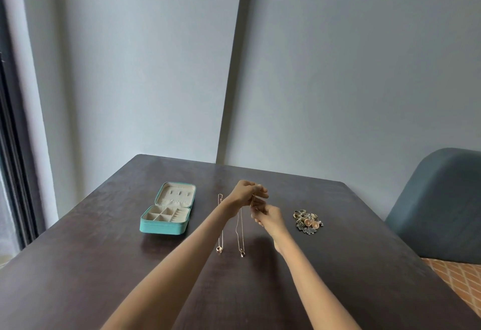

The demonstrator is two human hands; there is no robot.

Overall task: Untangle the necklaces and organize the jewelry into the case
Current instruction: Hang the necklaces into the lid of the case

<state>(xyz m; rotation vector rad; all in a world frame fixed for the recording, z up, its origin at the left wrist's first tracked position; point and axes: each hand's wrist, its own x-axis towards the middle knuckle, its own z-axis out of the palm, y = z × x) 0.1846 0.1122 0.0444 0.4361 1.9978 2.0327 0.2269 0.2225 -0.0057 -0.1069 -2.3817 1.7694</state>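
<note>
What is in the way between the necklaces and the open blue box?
Nothing visible. The box lies open on the table, with bare tabletop between it and the nearest necklace. The hands, left and right, hold a chain to its right.

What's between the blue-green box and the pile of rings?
Head view: two thin gold necklaces and both hands, left, right, pinching chain.

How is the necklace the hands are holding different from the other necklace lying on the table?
The held necklace hangs from the left hand, with the right hand at its top; the other necklace lies alone, untouched. The held necklace has a small pendant; the other necklace ends in a ring-shaped one. Both are thin gold-coloured chains stretched out on the table.
</note>
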